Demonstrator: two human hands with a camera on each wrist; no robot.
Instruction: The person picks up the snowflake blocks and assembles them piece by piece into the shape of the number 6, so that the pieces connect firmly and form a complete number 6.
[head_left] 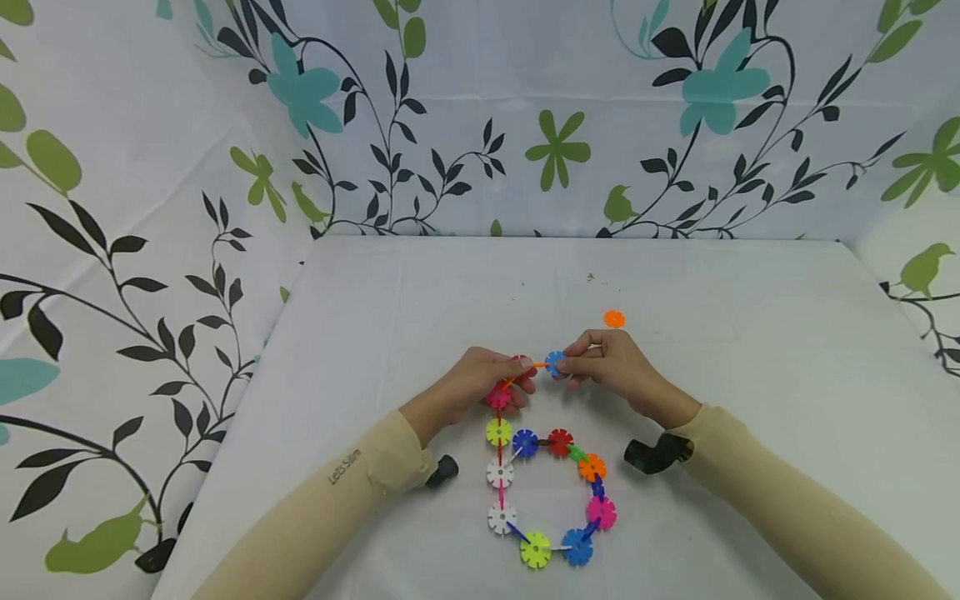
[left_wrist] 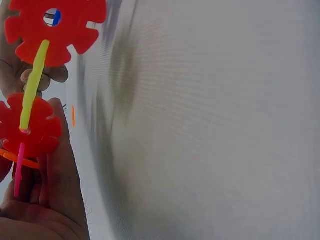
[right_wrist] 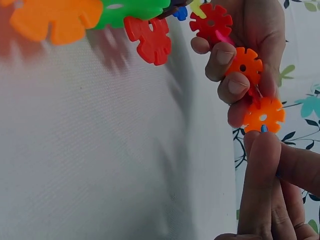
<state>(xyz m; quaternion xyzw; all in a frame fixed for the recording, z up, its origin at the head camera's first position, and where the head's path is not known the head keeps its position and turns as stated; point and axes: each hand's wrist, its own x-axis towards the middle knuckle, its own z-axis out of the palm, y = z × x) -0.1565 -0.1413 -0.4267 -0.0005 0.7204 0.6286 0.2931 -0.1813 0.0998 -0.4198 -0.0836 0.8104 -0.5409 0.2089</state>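
A chain of slotted flower-shaped plastic discs, joined slot into slot, stands in the head view. Its lower part forms a loop, with a white disc (head_left: 502, 518), a yellow disc (head_left: 536, 550) and a pink disc (head_left: 602, 512) among several colours. My left hand (head_left: 480, 375) pinches the chain's upper end, near a red disc (head_left: 521, 362). Facing it, my right hand (head_left: 618, 371) pinches a blue disc (head_left: 555, 363) between thumb and fingers. In the right wrist view the blue disc's edge meets an orange disc (right_wrist: 270, 111) at the chain's tip; my fingers hide most of it.
One loose orange disc (head_left: 614, 318) lies on the white-covered table (head_left: 420, 292) beyond my right hand. Black wrist-camera pieces (head_left: 442, 471) show beside the sleeves. Cloth printed with leaves and birds (head_left: 450, 83) hangs behind the table and along its sides.
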